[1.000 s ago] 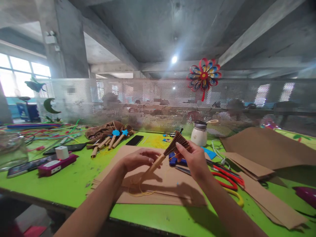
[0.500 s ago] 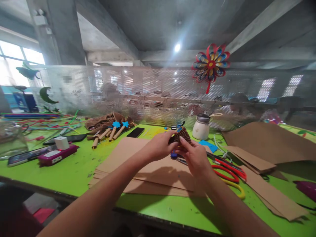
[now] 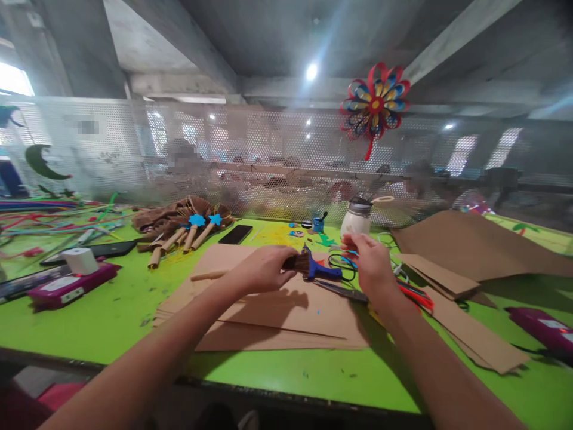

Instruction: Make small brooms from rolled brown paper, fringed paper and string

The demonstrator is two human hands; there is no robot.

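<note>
My left hand (image 3: 264, 269) is closed round a brown pleated-paper fan on a rolled paper stick (image 3: 206, 275). The stick points left and the pleated head (image 3: 299, 263) points right, low over a stack of brown card sheets (image 3: 277, 325). My right hand (image 3: 372, 263) has let go of the fan and hovers to its right. Its fingertips are pinched together near a white jar (image 3: 355, 222); what they hold, if anything, is too small to make out. A blue glue gun (image 3: 323, 273) lies between my two hands.
Finished fans with blue stars (image 3: 183, 222) are piled at the back left beside a black phone (image 3: 235, 234). A pink device with a white roll (image 3: 67, 285) sits left. Red-handled scissors (image 3: 417, 297) and brown paper sheets (image 3: 470, 245) lie right. A mesh screen (image 3: 268, 155) backs the green table (image 3: 111, 316).
Both hands were working the fan's pleated head together. Now my left hand alone holds the fan, lowered and turned sideways, and my right hand has moved off to the right.
</note>
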